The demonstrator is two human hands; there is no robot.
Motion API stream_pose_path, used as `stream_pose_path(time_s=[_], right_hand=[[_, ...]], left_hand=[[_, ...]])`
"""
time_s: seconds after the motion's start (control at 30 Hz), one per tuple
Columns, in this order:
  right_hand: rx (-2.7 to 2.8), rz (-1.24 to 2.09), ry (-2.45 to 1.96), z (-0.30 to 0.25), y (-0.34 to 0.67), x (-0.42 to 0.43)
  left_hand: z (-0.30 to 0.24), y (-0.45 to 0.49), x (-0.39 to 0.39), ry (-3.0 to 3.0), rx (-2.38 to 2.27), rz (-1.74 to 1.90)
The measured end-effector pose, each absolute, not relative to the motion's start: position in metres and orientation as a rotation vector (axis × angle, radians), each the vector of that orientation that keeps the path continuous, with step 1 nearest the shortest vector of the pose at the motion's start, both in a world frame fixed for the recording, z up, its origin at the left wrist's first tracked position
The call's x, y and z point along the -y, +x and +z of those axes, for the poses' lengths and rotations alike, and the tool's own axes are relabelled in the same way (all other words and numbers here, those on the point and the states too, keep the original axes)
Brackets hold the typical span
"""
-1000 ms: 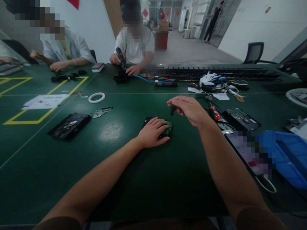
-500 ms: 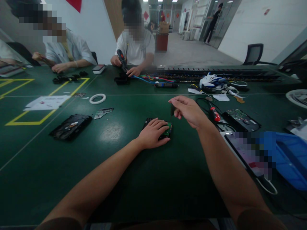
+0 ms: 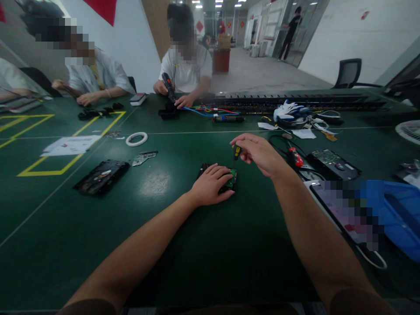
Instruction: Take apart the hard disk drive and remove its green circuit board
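My left hand (image 3: 211,186) lies palm down with fingers spread across a hard drive (image 3: 233,178), covering most of it. The green circuit board side faces up at the drive's right end. Between the thumb and fingers of my right hand (image 3: 257,153) is a small screwdriver (image 3: 237,152) with a black and yellow handle. It stands upright, its thin shaft pointing down to the drive's far right corner. Whether the tip sits in a screw is too small to tell.
At left lie another drive (image 3: 102,176), a loose circuit board (image 3: 144,158) and a white tape roll (image 3: 136,139). On the right are a third drive (image 3: 334,164), a red-handled tool (image 3: 295,156), a phone (image 3: 337,210) and a blue tray (image 3: 402,214). Co-workers sit across the table.
The view has shifted slightly. My right hand has turned the screwdriver a little, so the yellow on its handle now shows. The left hand stays on the hard drive.
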State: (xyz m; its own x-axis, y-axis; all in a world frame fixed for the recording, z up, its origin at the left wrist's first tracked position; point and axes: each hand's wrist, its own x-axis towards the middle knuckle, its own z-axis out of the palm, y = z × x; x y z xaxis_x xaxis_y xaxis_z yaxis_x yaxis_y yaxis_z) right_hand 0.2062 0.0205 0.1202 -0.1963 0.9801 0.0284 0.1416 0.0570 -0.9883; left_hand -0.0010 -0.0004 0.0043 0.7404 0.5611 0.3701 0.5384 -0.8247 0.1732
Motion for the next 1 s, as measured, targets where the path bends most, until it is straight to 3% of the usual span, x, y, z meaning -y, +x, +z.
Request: stream_pose_path(time_s=[1.0], right_hand=[[1.541, 1.207, -1.215, 0.1203, 0.2088, -0.0197]], left_hand=[[0.0035, -0.0006, -0.0007, 2.892, -0.91, 0.639]])
